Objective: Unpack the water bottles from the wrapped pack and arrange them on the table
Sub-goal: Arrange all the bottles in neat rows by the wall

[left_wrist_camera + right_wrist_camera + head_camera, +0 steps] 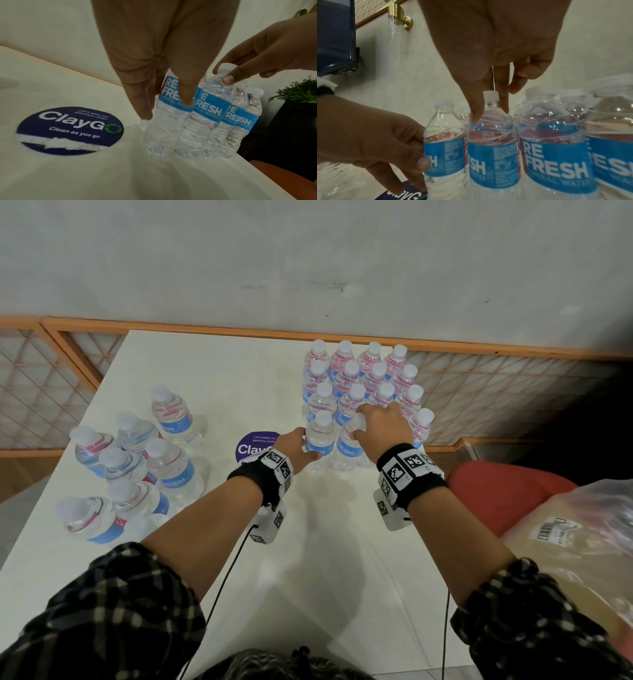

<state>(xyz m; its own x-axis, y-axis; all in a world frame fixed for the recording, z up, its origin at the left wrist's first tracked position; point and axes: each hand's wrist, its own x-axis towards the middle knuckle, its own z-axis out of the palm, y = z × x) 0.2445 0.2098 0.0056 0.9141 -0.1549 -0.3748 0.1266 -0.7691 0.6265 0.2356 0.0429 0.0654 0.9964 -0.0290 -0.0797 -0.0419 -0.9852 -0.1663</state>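
The left hand [294,448] holds the front-left bottle [320,441] of the arranged block by its side, thumb on the blue label and fingers round the far side. The right hand [382,422] comes down from above on the next bottle [346,448], thumb and fingers pinching its neck just under the white cap. Both bottles stand upright on the white desk [308,559], touching each other.

Behind them the arranged block [363,381] of upright bottles runs in close rows toward the far edge of the desk, at its right side. Well apart, on the desk's left side, a loose cluster of bottles [137,467] stands upright. A round blue sticker [70,130] reading "ClayGo" lies on the desk just left of the left hand. A red chair [496,494] and a crumpled plastic wrap [582,529] lie off the desk's right edge.
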